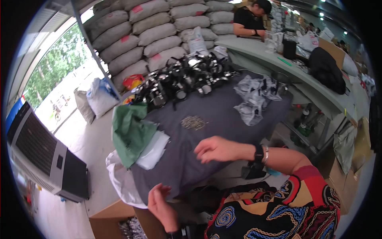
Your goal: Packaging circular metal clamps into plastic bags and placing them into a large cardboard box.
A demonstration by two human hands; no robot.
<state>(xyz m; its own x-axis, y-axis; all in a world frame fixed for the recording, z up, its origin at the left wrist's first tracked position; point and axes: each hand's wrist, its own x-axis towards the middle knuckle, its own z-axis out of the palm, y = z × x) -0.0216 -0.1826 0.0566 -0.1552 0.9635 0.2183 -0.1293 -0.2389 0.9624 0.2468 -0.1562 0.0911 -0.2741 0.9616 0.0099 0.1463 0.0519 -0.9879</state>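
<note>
My right hand (217,149) hovers flat over the grey cloth (223,111) that covers the worktop, fingers (201,152) spread loosely and holding nothing. My left hand (161,203) sits at the cloth's near edge, at about 7 o'clock from the right one; its fingers curl narrowly at the hem, though I cannot tell whether they actually pinch it.

The small pile of metal bits (193,122) lies on the cloth at roughly 11 o'clock from my right fingers, near them but apart, its long axis running left to right. My right hand is plainly the nearer of the two.

I count one such pile. Beyond it, at 12 o'clock, one big heap of black strapped gear (183,79) crowds the far end, its pieces too tangled to count. One bundle of crumpled grey wrappers (254,97) lies at 1 o'clock. One green cloth (129,133) with one white sheet (153,149) beside it drapes the left edge at 9 o'clock.

Stacked sacks (159,32) fill the background, and another person (248,20) works at a second bench (318,89) to the right.
</note>
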